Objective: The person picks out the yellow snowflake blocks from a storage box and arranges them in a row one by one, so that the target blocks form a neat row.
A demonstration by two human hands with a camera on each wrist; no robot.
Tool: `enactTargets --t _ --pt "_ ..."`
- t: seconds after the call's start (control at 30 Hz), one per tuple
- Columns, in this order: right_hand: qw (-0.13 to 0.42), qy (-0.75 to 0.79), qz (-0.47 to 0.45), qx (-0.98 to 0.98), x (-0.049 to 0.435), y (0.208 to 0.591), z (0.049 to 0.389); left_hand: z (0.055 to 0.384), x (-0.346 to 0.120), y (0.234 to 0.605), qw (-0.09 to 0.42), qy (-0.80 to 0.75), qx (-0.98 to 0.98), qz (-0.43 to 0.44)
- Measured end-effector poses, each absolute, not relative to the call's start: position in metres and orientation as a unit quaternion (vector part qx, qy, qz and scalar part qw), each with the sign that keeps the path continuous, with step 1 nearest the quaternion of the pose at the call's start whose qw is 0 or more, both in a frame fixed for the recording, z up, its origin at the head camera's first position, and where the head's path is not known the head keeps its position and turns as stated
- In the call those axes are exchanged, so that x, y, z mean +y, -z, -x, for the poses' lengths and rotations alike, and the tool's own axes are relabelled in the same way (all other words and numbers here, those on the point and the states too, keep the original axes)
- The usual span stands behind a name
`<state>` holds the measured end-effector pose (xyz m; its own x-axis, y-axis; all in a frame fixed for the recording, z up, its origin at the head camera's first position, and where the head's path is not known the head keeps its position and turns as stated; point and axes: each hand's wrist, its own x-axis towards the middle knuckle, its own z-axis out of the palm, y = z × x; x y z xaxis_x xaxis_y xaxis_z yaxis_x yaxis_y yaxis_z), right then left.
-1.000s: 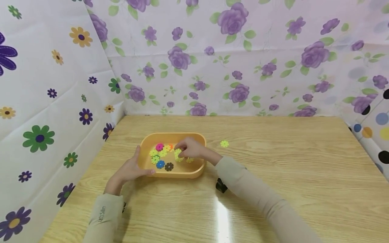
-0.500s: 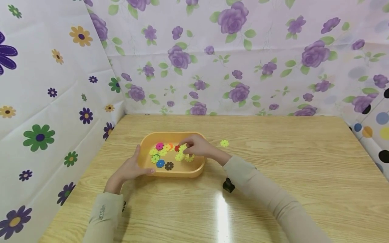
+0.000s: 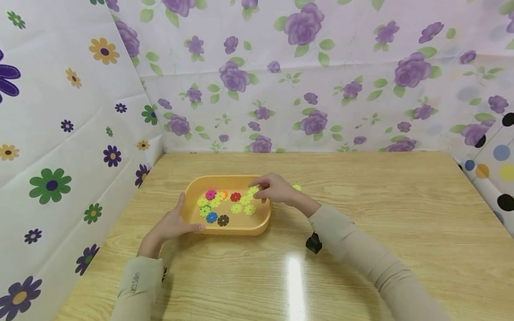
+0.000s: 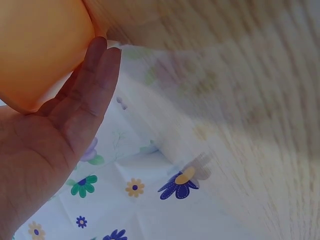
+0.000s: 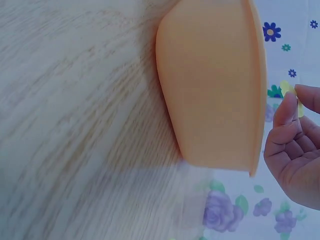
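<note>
An orange plastic basin point(image 3: 225, 231) sits on the table with several small flower-shaped snowflake discs inside. My left hand point(image 3: 170, 225) holds its near left corner, thumb over the front rim and fingers along the outer left wall. In the left wrist view those fingers point(image 4: 90, 85) lie against the basin. My right hand point(image 3: 275, 189) is above the basin's right end and pinches a yellow snowflake disc point(image 5: 299, 107) between thumb and forefinger. Below it lie other yellow discs point(image 3: 250, 209). A red disc point(image 3: 235, 196), a pink one point(image 3: 210, 194), a blue one point(image 3: 211, 217) and a dark brown one point(image 3: 223, 220) also lie in the basin.
One yellow-green disc point(image 3: 296, 187) lies on the wooden table point(image 3: 381, 200) outside the basin, partly behind my right hand. A black device point(image 3: 314, 243) shows beneath the right cuff. Flowered cloths point(image 3: 281, 102) hang behind and beside the table.
My right hand has moved right, from the basin's middle toward its right end, with the yellow disc. The red disc has come into full view. My left hand stays on the basin.
</note>
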<state>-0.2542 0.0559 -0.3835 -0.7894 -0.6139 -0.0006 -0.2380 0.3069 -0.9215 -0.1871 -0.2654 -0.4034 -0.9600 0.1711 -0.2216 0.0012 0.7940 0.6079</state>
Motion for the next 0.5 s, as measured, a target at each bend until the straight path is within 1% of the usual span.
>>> enactTargets --t 0.23,0.43,0.5 --pt "0.171 0.524 0.256 0.794 0.069 0.381 0.256 0.187 -0.263 0.402 0.132 -0.323 0.936 -0.051" --pt "0.177 0.530 0.245 0.793 0.084 0.386 0.256 0.186 -0.263 0.402 0.137 -0.327 0.934 -0.047" --pt "0.178 0.527 0.242 0.795 0.089 0.380 0.253 0.186 -0.263 0.402 0.133 -0.328 0.934 -0.049"
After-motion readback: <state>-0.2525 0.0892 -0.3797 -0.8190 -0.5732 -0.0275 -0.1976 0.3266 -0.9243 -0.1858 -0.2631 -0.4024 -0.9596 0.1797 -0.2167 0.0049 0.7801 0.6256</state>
